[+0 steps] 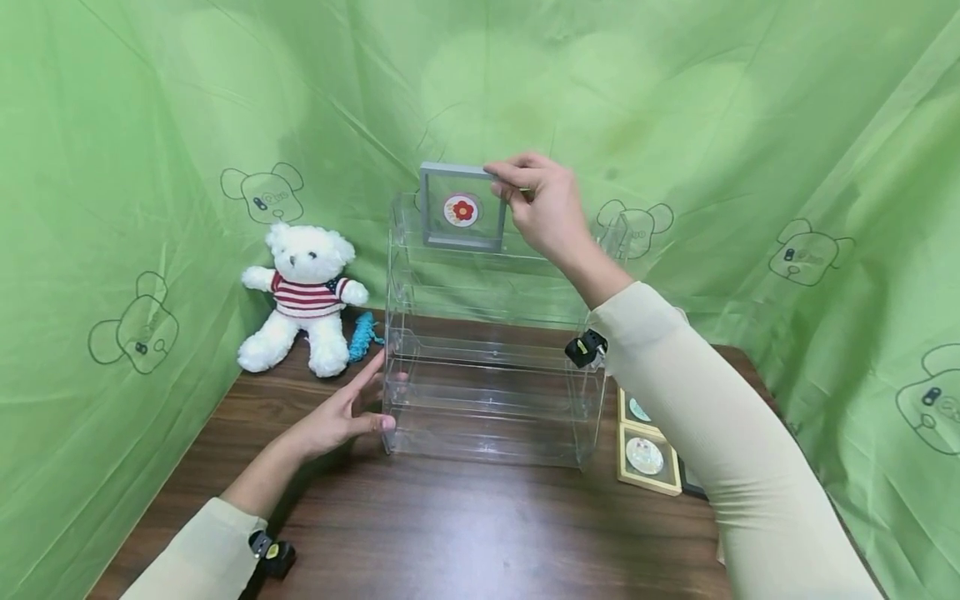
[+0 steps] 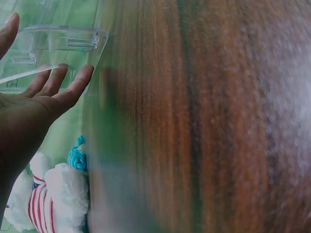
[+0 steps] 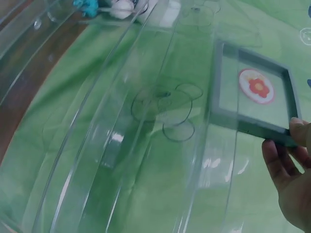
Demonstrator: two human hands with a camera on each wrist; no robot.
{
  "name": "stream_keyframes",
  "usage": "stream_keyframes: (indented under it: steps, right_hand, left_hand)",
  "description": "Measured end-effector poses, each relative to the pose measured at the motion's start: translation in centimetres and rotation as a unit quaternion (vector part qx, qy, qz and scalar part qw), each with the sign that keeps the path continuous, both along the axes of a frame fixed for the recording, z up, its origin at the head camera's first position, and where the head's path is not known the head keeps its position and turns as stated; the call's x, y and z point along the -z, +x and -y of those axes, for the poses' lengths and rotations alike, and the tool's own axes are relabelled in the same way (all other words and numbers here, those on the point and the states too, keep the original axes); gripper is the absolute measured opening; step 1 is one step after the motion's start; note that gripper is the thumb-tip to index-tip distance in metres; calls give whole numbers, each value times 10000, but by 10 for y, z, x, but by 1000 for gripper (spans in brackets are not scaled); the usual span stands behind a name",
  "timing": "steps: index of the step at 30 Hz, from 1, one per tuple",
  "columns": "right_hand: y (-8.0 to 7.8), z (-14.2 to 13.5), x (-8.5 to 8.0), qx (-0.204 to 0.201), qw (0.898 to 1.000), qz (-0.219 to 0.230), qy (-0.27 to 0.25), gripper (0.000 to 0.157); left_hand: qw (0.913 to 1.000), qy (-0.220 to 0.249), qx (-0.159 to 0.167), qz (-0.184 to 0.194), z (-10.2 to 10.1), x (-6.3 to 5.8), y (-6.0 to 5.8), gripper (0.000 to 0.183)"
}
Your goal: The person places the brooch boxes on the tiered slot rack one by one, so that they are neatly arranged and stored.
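My right hand (image 1: 546,204) pinches the right edge of a grey square display frame (image 1: 463,248). Inside its clear window sits a round white disc with a red flower (image 1: 461,211). In the head view the frame overlaps the top tier of a clear, multi-tiered acrylic rack (image 1: 487,404); the right wrist view shows the frame (image 3: 252,125) upright, its lower corner between thumb and fingers. At the rack's left side, my left hand (image 1: 333,423) touches the side panel with thumb and fingers spread. Fairly straight fingers (image 2: 75,90) show against the panel in the left wrist view.
A white teddy bear (image 1: 303,292) in a striped shirt sits left of the rack, with a blue yarn bundle (image 1: 363,337) beside it. Yellow-edged display frames (image 1: 648,482) lie on the wooden table (image 1: 450,533) at right, partly behind my right sleeve. Green cloth (image 1: 525,83) surrounds the table.
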State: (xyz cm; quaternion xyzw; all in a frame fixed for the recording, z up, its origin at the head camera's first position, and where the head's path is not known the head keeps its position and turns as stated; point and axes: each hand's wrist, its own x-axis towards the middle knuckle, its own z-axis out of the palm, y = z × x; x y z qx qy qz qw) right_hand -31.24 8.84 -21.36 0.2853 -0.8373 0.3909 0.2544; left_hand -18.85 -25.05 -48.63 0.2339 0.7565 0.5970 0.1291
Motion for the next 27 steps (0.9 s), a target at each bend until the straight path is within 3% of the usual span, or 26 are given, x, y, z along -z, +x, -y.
stream_keyframes:
  steps: [4, 9, 17, 23, 27]
  right_hand:
    - [-5, 2, 4, -30, 9986, -497, 163, 27]
    - [-8, 5, 11, -88, 9968, -790, 34, 26]
    - [-8, 8, 16, -110, 9943, -1056, -85, 24]
    - [-6, 11, 15, -101, 9944, -1041, -128, 24]
    - [-5, 14, 15, -143, 9941, -1065, -129, 24]
  left_hand:
    - [9997, -179, -155, -43, 1, -2, 2, 113]
    - [9999, -109, -66, -82, 1, -1, 3, 114]
    - [9998, 161, 98, -50, 0, 2, 3, 116]
    - [9998, -7, -5, -188, 2, 1, 4, 114]
    - [9995, 240, 138, -128, 3, 2, 4, 115]
